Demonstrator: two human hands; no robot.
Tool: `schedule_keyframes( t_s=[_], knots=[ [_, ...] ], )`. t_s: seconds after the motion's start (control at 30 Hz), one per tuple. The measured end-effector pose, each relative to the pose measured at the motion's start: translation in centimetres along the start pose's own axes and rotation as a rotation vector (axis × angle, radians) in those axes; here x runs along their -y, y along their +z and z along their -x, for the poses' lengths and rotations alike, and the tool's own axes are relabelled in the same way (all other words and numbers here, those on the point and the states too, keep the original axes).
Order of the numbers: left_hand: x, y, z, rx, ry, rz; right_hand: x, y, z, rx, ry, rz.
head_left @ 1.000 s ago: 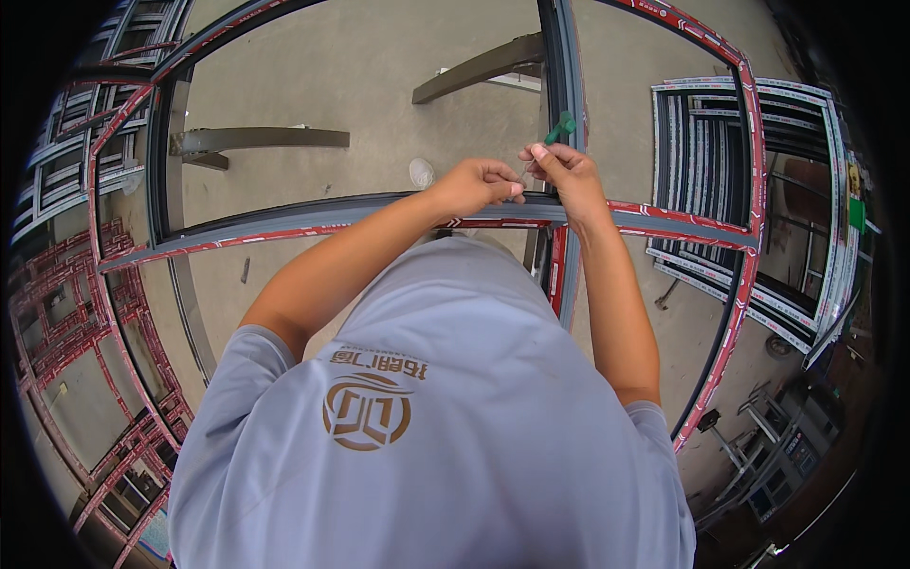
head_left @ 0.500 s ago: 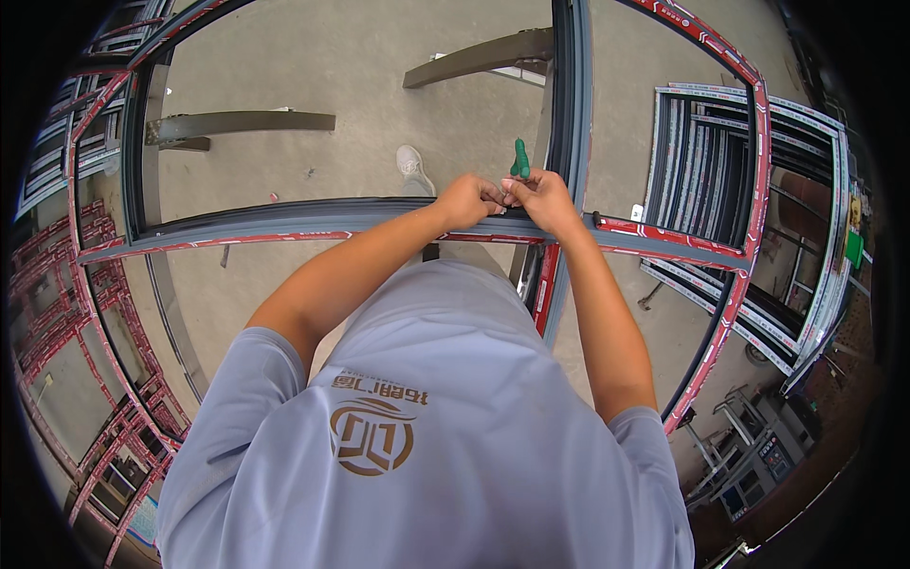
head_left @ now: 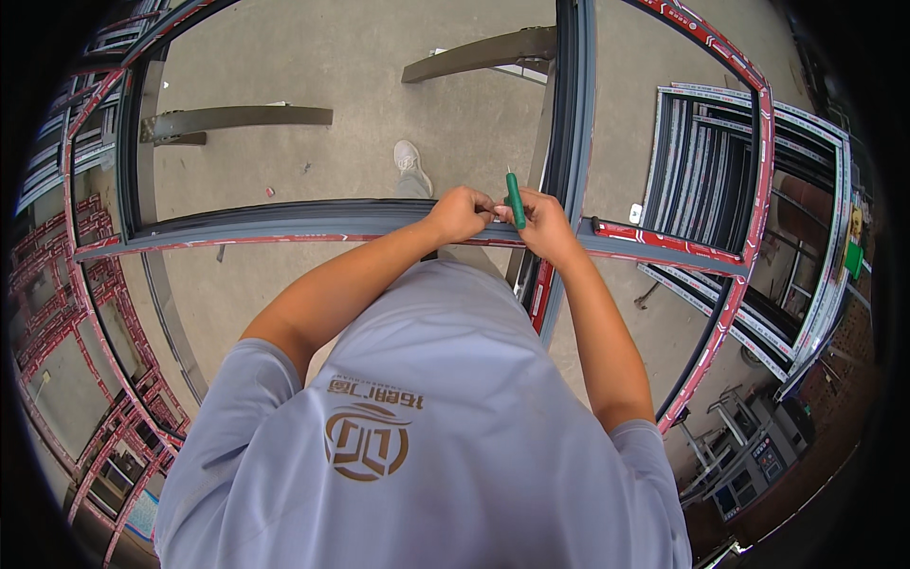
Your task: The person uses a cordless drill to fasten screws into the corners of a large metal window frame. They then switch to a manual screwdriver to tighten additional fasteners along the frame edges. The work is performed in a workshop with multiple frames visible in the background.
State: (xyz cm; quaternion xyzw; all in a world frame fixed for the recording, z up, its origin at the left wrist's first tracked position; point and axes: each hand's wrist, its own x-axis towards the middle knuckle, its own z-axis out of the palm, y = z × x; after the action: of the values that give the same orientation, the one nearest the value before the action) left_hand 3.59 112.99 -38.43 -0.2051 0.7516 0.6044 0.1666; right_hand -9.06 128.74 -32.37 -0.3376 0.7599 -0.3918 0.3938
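A large grey window frame (head_left: 313, 227) with red protective tape spreads out in front of my body. Above its crossbar, close to the upright bar (head_left: 573, 123), my two hands meet. My right hand (head_left: 547, 228) grips a green-handled screwdriver (head_left: 515, 201), its thin metal tip pointing away from me. My left hand (head_left: 459, 214) is closed in a pinch just left of it, fingertips almost touching the right hand's. Whatever sits between the left fingertips is too small and hidden to name. Black strips run along the inner edges of the bars.
Brown support arms (head_left: 479, 55) reach under the frame from the far side. Stacked frames with white tape (head_left: 701, 171) lean at the right, red-taped frames (head_left: 62, 284) at the left. A grey machine (head_left: 758, 465) stands at lower right. My shoe (head_left: 409, 156) shows through the opening.
The screwdriver has turned in my right hand: its handle stood up beyond the fingers, and now lies back across them with the tip upward. My left hand stays beside it, still pinched.
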Motion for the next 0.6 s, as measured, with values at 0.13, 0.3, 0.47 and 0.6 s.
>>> schedule_keyframes(
  t_s=[0.13, 0.3, 0.47, 0.6],
  knots=[
    [-0.2, -0.3, 0.6, -0.002, 0.05, 0.033, 0.6, 0.5, 1.4, -0.04, -0.068, 0.025],
    [-0.3, -0.3, 1.1, 0.046, 0.059, 0.071, 0.9, 0.6, 1.9, -0.07, -0.058, 0.038],
    [-0.1, -0.3, 1.4, 0.076, 0.156, -0.006, 0.7, 1.7, 2.5, -0.174, -0.084, 0.168],
    [0.4, 0.0, 1.2, 0.034, 0.335, -0.16, 0.4, 2.8, 2.7, -0.304, -0.136, 0.103]
  ],
)
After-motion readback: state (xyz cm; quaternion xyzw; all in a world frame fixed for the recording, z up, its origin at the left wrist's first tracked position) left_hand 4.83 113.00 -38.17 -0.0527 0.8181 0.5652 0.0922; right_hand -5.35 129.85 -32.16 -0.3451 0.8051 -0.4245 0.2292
